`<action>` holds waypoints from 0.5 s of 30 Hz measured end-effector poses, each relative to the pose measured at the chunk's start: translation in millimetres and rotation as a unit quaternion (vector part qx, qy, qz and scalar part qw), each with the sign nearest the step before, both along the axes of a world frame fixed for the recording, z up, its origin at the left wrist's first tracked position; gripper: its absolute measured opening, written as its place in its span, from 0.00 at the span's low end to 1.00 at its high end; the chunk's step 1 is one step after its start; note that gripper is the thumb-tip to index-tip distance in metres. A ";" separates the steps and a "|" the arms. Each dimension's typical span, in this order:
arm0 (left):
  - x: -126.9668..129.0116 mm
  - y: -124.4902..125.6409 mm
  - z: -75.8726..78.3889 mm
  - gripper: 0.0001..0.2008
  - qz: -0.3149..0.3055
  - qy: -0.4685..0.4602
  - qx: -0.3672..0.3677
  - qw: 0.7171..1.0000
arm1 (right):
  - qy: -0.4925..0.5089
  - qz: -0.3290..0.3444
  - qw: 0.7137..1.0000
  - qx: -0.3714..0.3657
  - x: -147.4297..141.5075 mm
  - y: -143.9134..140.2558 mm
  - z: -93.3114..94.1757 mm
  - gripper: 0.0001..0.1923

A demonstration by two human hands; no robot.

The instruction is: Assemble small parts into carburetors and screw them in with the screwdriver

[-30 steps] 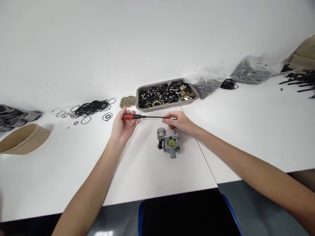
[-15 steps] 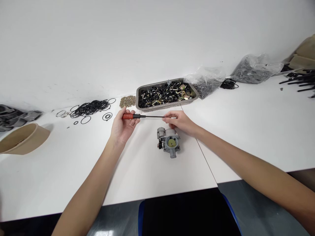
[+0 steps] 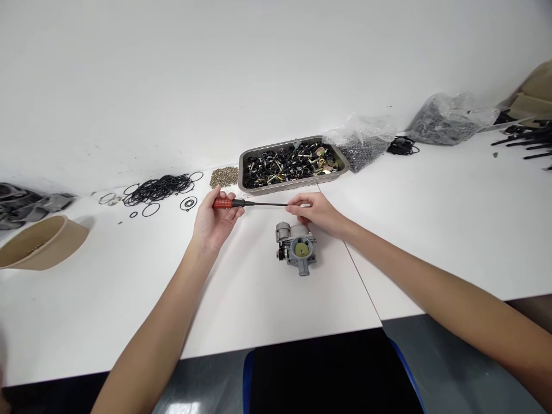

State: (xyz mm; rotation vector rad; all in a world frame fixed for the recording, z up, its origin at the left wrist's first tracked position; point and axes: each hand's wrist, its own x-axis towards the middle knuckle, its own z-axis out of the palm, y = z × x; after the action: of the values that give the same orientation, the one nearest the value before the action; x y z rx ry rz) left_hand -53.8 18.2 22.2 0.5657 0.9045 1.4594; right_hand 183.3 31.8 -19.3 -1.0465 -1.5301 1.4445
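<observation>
White table [image 3: 107,287] bears a red-handled, black-shafted screwdriver [image 3: 241,203], held level.

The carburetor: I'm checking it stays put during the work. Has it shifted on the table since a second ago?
No. The carburetor sits equally near the table seam; the slight offset matches camera movement.

The bench [image 3: 267,299] is bare across the lower centre of the frame. Upper centre, a metal tray [image 3: 293,185] blocks passage; black rings [image 3: 157,190] lie upper left, plastic bags [image 3: 362,144] upper right, and a carburetor [image 3: 296,248] at centre.
</observation>
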 end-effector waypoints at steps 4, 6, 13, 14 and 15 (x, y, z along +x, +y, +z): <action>1.5 -1.4 1.7 0.12 -0.006 0.032 0.014 0.999 | -0.017 0.001 1.000 0.019 1.7 0.0 1.4 0.11; 2.1 -3.1 3.4 0.12 -0.016 0.060 0.032 0.998 | -0.041 0.002 0.998 0.037 3.1 0.5 3.2 0.12; 3.1 -8.6 9.7 0.15 -0.041 0.126 0.095 0.987 | -0.141 0.017 0.978 0.153 6.6 3.8 8.4 0.09; 3.4 -9.0 10.3 0.15 -0.042 0.130 0.100 0.986 | -0.140 0.022 0.979 0.149 6.7 4.2 7.9 0.09; 3.8 -9.2 10.8 0.15 -0.043 0.135 0.102 0.985 | -0.139 0.029 0.979 0.146 6.5 4.5 7.1 0.09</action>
State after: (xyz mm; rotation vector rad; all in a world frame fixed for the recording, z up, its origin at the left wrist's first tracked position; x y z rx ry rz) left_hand -50.0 9.0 33.0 0.9618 0.9315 1.4278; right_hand 189.8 36.3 -12.2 -1.0612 -1.9197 1.0981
